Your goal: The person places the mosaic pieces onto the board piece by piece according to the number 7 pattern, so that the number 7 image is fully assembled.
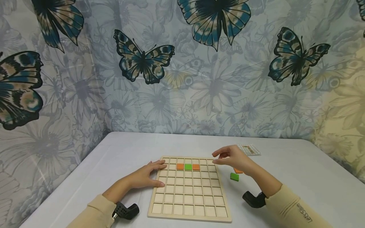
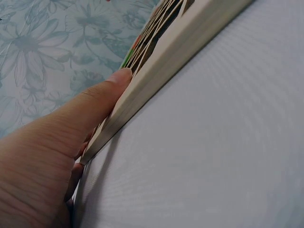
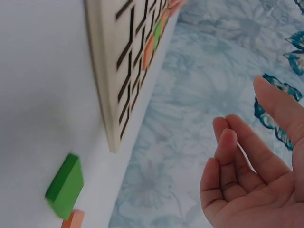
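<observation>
A wooden grid board (image 1: 188,190) lies on the table, with an orange tile (image 1: 180,166), a green tile (image 1: 188,167) and a second orange tile (image 1: 196,167) side by side in its second row from the far edge. My left hand (image 1: 146,175) rests on the board's left edge, thumb and fingertips touching the frame; the left wrist view shows the thumb (image 2: 102,97) on the rim. Over the board's far right corner hovers my right hand (image 1: 232,158), its fingers loosely bent and thumb apart, holding nothing. Below it lie a loose green tile (image 1: 234,177) and a partly hidden orange tile (image 1: 238,171).
A small white card with a printed grid (image 1: 249,150) lies behind the right hand. White cloth covers the table (image 1: 94,177). Butterfly-patterned fabric (image 1: 176,107) hangs behind it. Black wrist-worn devices (image 1: 128,211) sit by both cuffs.
</observation>
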`<act>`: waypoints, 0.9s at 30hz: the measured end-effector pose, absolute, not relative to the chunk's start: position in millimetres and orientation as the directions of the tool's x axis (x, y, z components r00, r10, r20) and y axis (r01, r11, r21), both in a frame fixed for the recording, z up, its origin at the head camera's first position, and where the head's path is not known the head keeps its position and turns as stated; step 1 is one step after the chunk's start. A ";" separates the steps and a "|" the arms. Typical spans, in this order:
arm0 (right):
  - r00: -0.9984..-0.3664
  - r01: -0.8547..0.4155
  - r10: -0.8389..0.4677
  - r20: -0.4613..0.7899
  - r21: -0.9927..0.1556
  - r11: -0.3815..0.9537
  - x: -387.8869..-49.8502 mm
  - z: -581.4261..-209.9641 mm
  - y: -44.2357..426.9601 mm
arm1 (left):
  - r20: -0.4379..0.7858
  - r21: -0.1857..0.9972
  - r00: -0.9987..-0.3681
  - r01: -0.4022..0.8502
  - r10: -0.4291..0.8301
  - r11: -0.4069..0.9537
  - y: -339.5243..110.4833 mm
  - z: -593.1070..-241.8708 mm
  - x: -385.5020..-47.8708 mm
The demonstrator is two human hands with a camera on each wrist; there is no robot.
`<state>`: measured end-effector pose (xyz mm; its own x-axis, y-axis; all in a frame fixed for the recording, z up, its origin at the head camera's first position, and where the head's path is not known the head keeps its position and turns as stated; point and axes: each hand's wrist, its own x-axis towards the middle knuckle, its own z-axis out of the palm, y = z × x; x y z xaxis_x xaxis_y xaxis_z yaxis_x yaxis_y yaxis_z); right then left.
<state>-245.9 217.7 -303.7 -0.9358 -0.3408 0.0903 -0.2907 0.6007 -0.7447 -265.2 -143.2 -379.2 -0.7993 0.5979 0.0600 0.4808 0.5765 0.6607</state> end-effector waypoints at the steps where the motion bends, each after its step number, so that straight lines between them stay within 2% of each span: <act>1: -0.935 -0.295 -0.342 0.092 -0.738 0.607 -243.9 -303.9 219.9 | 0.061 0.659 -0.799 0.482 0.598 0.577 -143.3 -379.4 -265.3; 6: -0.943 -0.283 -0.323 0.080 -0.704 0.651 -235.3 -305.4 230.3 | 0.058 0.662 -0.800 0.478 0.597 0.577 -144.0 -380.1 -265.2; 15: -0.954 -0.240 -0.295 0.047 -0.709 0.664 -223.6 -309.3 244.4 | 0.063 0.665 -0.795 0.484 0.604 0.568 -144.0 -380.6 -266.2; 27: -0.961 -0.244 -0.266 0.081 -0.704 0.667 -214.4 -329.2 261.0 | 0.062 0.661 -0.793 0.488 0.606 0.571 -144.1 -381.1 -267.6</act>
<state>-214.4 261.0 -329.2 -0.9606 -0.2659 0.0812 -0.2440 0.6666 -0.7044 -267.6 -144.1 -381.1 -0.7930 0.6061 0.0618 0.4876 0.5706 0.6608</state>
